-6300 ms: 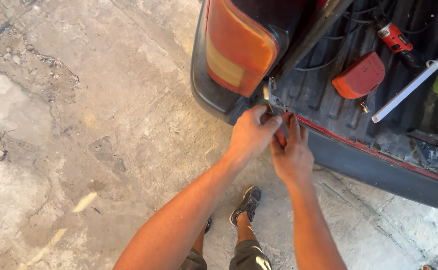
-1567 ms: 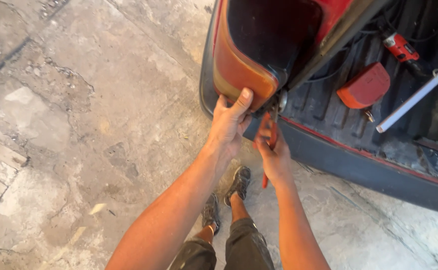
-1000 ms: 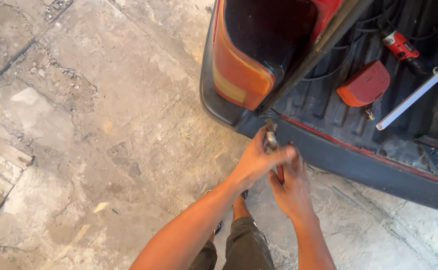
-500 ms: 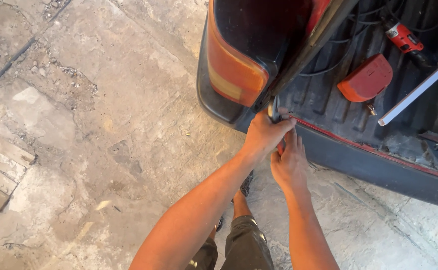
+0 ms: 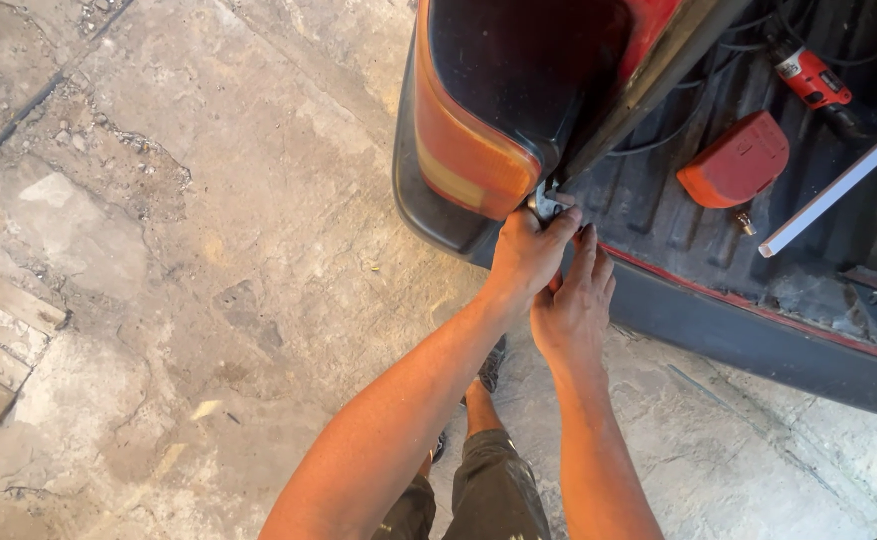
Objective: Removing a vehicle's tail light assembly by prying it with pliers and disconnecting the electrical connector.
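Gripping small metal part (image 5: 543,205) w/ left hand (image 5: 528,255) under glossy orange taillight (image 5: 468,165).

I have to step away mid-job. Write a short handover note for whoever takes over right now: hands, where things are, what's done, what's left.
Left hand: closed around a small metal part at the lower corner of the tail light.
Right hand: just below, fingers raised against the left hand; whether it holds anything cannot be seen.
Things: the tail light sits on the truck's rear corner; a red lamp housing, a red power tool and a white tube lie in the truck bed.
Done: cannot be told.
Left: likely finishing work on that metal part.
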